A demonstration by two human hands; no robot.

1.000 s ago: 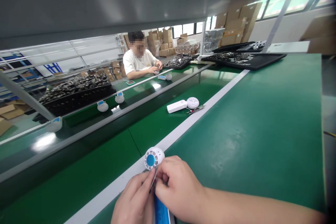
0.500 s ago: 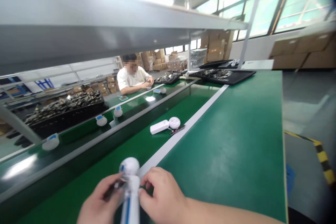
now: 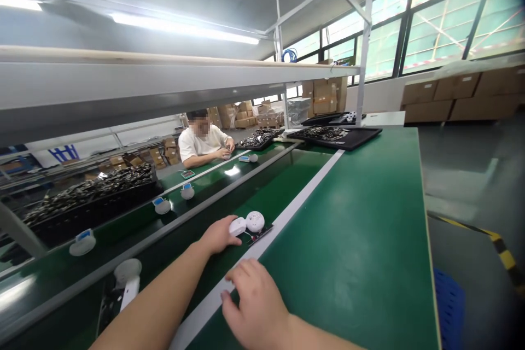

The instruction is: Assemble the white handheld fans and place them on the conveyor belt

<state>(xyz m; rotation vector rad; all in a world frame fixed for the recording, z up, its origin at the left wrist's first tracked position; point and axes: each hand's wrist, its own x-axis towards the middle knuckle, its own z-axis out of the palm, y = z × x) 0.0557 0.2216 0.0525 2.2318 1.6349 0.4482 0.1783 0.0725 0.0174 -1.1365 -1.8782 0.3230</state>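
My left hand reaches forward, its fingers and thumb around the body of a white device with a round head. Beside that device a thin dark part with small wires lies at the edge of the white strip. My right hand hovers over the near end of the strip, fingers curved, thumb apart, with nothing in it. At lower left, partly hidden by my left forearm, a second white device with a round head lies on the dark green surface.
Across a metal rail, several white round-headed pieces with blue panels rest on the far lane. A co-worker sits beyond. Black trays of small metal parts stand at the back. A shelf spans overhead.
My left hand has let go of the near device, now lying lower left, and has moved forward to the farther one. My right hand has come away empty. The view has tilted up.
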